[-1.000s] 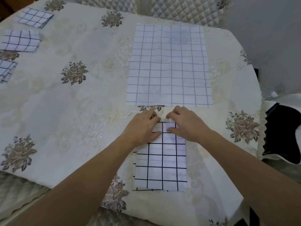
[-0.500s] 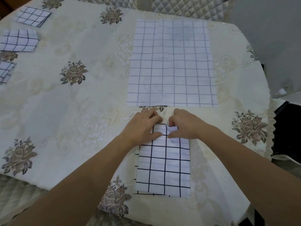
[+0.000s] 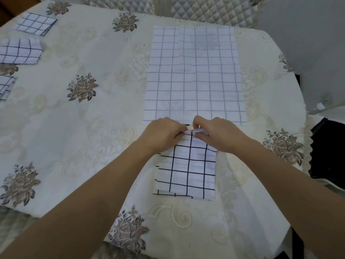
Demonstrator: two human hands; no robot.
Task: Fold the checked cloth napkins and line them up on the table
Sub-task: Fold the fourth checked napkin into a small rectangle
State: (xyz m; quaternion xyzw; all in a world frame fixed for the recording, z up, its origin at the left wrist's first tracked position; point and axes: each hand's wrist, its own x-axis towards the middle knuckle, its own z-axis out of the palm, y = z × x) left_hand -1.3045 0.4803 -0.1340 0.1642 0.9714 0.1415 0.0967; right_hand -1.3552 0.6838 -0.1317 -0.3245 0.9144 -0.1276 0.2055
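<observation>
Left hand (image 3: 162,135) and right hand (image 3: 221,136) pinch the far end of the narrow napkin (image 3: 188,171).
Their fingers (image 3: 198,124) curl tight on that raised edge, side by side. The long axis runs from them back toward the person, both hands equally near. Just beyond lies an open napkin (image 3: 194,75); three folded napkins (image 3: 20,51) sit well left on the surface (image 3: 93,128). No writing shows.

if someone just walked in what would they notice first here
The left hand and right hand pinch the far edge of a bold-checked napkin near the front of the table. Just beyond lies a big flat checked cloth, and three folded napkins line the left side.
</observation>
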